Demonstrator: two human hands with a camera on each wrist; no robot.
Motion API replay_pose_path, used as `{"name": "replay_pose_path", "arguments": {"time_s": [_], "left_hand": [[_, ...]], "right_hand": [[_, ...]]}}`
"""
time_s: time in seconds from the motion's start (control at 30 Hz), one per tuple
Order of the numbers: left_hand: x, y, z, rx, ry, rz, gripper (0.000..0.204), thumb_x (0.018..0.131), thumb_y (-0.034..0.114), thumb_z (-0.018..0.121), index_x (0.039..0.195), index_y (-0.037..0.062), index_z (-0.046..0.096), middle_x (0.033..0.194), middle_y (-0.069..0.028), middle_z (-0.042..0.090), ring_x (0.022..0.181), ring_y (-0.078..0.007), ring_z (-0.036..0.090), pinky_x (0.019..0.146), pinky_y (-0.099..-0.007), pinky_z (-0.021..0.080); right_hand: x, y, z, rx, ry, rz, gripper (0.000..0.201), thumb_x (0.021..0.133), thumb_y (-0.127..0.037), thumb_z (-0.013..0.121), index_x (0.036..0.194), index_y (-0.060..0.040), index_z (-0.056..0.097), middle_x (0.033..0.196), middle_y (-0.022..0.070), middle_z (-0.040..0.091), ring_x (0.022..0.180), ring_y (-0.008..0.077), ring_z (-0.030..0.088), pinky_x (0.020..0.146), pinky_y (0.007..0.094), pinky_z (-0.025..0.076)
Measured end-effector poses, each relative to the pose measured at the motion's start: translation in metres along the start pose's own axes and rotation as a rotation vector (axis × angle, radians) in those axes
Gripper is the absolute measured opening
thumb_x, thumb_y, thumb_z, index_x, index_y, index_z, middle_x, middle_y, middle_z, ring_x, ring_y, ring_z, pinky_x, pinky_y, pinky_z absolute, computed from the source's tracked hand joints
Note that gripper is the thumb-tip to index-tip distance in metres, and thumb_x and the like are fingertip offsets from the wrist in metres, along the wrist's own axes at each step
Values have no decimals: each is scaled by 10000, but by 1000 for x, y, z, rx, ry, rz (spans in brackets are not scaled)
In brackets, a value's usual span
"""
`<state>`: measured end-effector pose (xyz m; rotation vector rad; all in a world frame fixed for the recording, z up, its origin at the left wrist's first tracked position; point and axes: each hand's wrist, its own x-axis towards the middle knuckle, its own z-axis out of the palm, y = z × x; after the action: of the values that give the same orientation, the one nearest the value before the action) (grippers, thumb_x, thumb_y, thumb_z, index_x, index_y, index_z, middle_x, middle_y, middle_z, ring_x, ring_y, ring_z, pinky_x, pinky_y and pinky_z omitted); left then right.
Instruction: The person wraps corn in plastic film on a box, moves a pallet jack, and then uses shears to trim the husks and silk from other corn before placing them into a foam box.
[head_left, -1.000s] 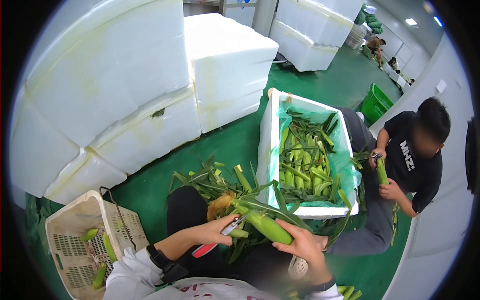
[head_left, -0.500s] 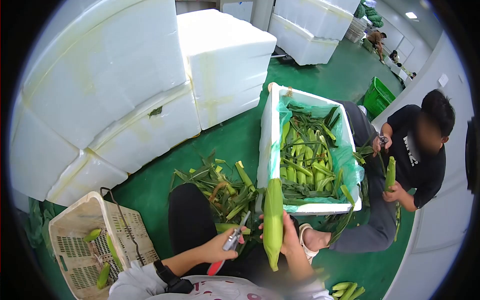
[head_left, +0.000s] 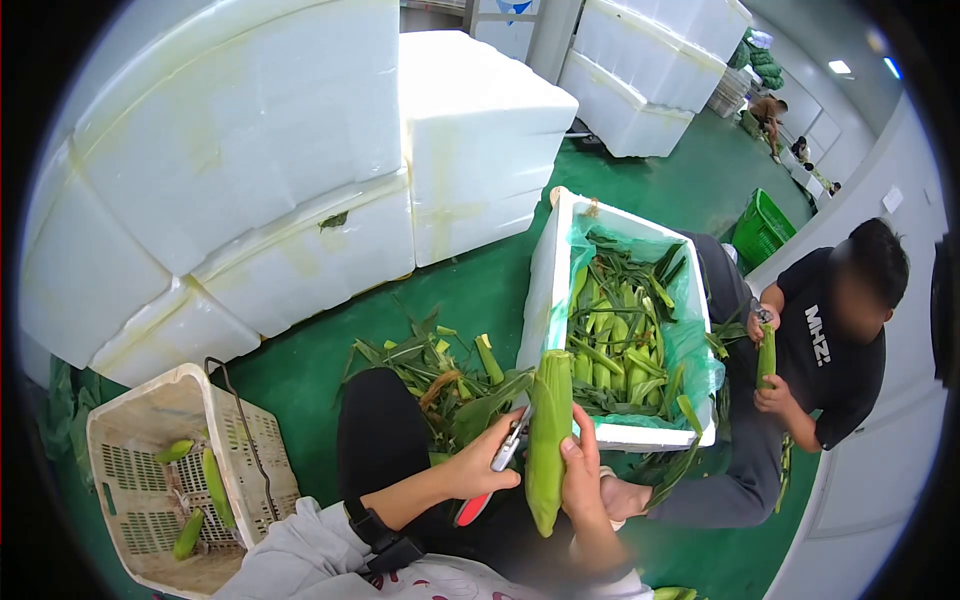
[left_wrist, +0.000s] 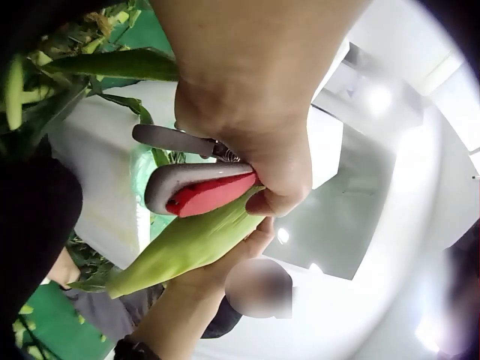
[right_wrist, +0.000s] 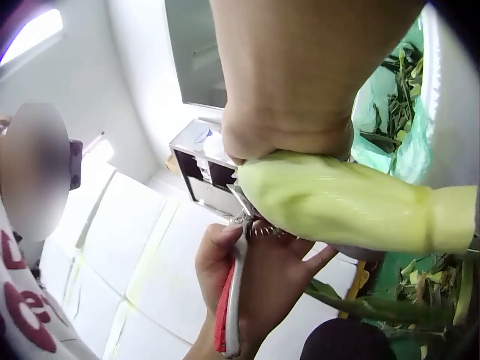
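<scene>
My left hand (head_left: 482, 463) grips a pair of pruning shears (head_left: 511, 440) with red-lined handles (left_wrist: 214, 193). The ear of corn (head_left: 548, 445), still in its smooth green husk, stands nearly upright in my right hand (head_left: 580, 482), thumb along its side. In the head view the shears overlap the left side of the corn. From the right wrist, the metal blades (right_wrist: 241, 201) show right at one end of the ear, and the spring sits below them. Cut husks and leaves (head_left: 450, 390) lie on the floor beyond my left hand.
A white foam box (head_left: 540, 300) lined with green plastic holds corn and leaves ahead. At left stands a beige crate (head_left: 255, 440) with several ears. Large foam boxes (head_left: 300, 230) are stacked behind. A seated person (head_left: 830, 330) at right holds corn and a cutting tool.
The corn has swung from slanted to nearly upright, and the long leaves and brown silk at its end are gone. The shears moved away from it, then back against its side.
</scene>
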<state>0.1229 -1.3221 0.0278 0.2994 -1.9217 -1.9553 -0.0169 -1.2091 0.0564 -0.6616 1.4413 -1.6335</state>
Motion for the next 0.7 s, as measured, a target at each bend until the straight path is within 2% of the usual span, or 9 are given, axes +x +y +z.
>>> {"name": "replay_pose_path", "arguments": {"time_s": [0.07,0.17,0.23,0.4,0.47,0.5,0.6,0.63,0.7], "left_hand": [[0,1,1,-24,12,-6,877,696,87,640,1434,-15,177,1279,-150,416,1170,-227,429,988,-324,349],[-4,16,-2,-231,47,-211,804,697,60,640,1396,-5,248,1115,-82,493,978,-146,495,836,-283,420],[-4,4,-8,-104,79,-191,733,696,59,644,1345,4,307,1034,-60,503,876,-118,486,743,-263,424],[-7,-9,-21,196,273,-132,467,702,76,634,1133,-21,483,779,-37,549,649,-145,520,605,-291,445],[-3,-27,-26,-100,443,-232,442,741,66,621,1153,-18,485,757,-26,554,644,-121,547,589,-284,460],[-3,-31,-34,-327,448,-400,446,774,82,612,1187,-7,466,829,-52,565,729,-153,597,667,-308,502],[-9,-22,-39,-778,488,-599,476,786,107,614,1214,1,435,921,-87,558,833,-213,620,759,-349,517],[-16,-20,-38,-743,460,-635,445,803,102,563,1216,-5,435,951,-108,561,910,-276,616,894,-428,500],[-39,-31,-34,-922,319,-651,510,774,57,576,1258,6,423,1039,-132,576,999,-300,598,925,-462,472]], "right_hand": [[-3,7,3,13,35,-8,532,911,-91,437,1421,-68,285,1119,139,587,950,161,582,824,288,460],[-5,30,3,-103,15,-189,531,919,-125,469,1416,-54,294,1179,146,552,1012,170,570,866,300,452],[-9,36,7,-234,15,-257,538,922,-143,492,1413,-47,295,1147,132,567,988,166,575,852,295,454],[-13,28,4,-77,-134,87,552,923,-184,507,1416,-62,290,1043,121,601,894,176,597,769,298,481],[-10,28,2,100,-194,209,586,915,-234,511,1425,-77,268,1070,164,594,864,229,618,701,340,520],[-13,20,10,200,-165,203,577,896,-354,560,1352,-59,365,1011,155,599,815,244,620,640,360,528],[6,32,-3,475,-111,67,553,874,-437,582,1230,-33,455,993,148,588,797,245,609,646,342,522],[15,20,-6,472,40,53,491,890,-452,555,1130,-28,498,1001,139,574,869,239,588,740,344,506],[43,18,-27,571,230,-48,404,933,-353,504,1153,-14,491,1051,143,568,1040,237,526,927,389,422]]}}
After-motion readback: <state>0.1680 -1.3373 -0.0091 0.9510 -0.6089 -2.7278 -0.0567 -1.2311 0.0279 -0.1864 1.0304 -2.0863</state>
